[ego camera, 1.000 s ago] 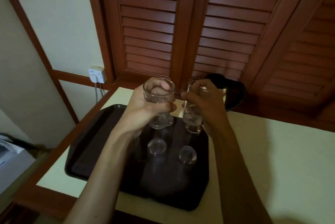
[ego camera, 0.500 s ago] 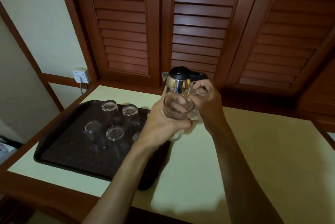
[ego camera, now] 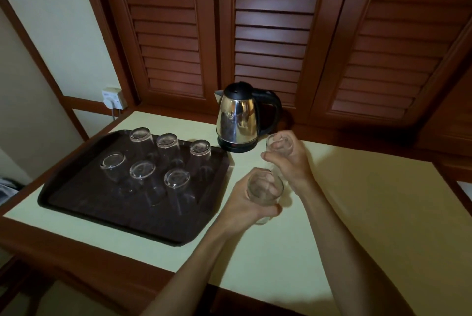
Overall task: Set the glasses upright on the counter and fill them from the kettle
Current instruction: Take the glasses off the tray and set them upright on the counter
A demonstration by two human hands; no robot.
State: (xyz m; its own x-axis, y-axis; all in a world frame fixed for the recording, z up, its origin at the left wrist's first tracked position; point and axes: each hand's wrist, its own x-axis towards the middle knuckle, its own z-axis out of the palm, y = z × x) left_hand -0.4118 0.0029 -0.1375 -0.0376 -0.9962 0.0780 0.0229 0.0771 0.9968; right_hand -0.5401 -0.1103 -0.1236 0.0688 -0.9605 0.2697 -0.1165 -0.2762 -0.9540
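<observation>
Above the smooth pale surface [ego camera: 357, 213], a clear cylindrical glass is gripped by each hand's curled fingers: left hand [ego camera: 245, 203], right hand [ego camera: 291, 162].

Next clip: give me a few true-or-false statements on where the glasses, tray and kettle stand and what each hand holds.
1. Six glasses stand upside down on the dark tray. True.
2. The left hand holds nothing. False: it grips a glass, mouth up.
3. The kettle stands on the tray. False: it stands on the counter, beside the tray.
4. The right hand grips a second glass. True.
5. The kettle is being tipped. False: it stands upright, untouched.
</observation>
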